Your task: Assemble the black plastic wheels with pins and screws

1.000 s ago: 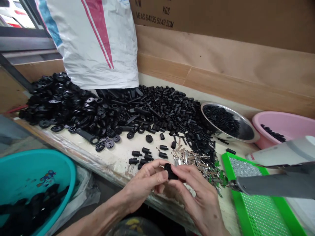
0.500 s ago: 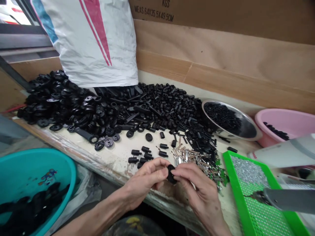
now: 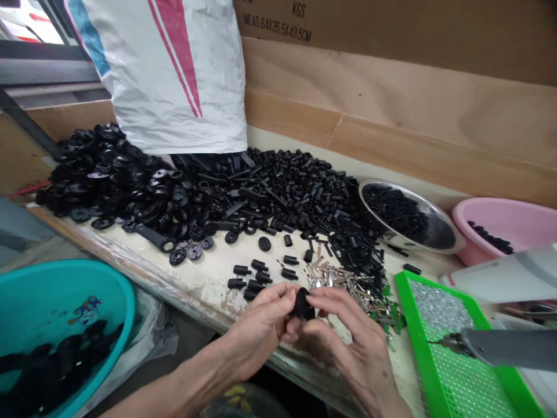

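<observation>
Fingers of L hand (image 3: 264, 320) & R hand (image 3: 359, 342) gripped one round black plastic part (image 3: 303, 305) btwn tips; just beyond, eight nub-ended black plastic cylinders (image 3: 288, 273) lay on cream-coloured tabletop (image 3: 228, 253).

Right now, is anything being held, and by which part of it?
Yes: a small black part, pinched at its left side by the left hand. The right hand meets its right edge; whether it grips is unclear.

"MEAS 64X35.5X49.5CM" on brown cardboard (image 3: 400, 40) (plus "KGS")
</observation>
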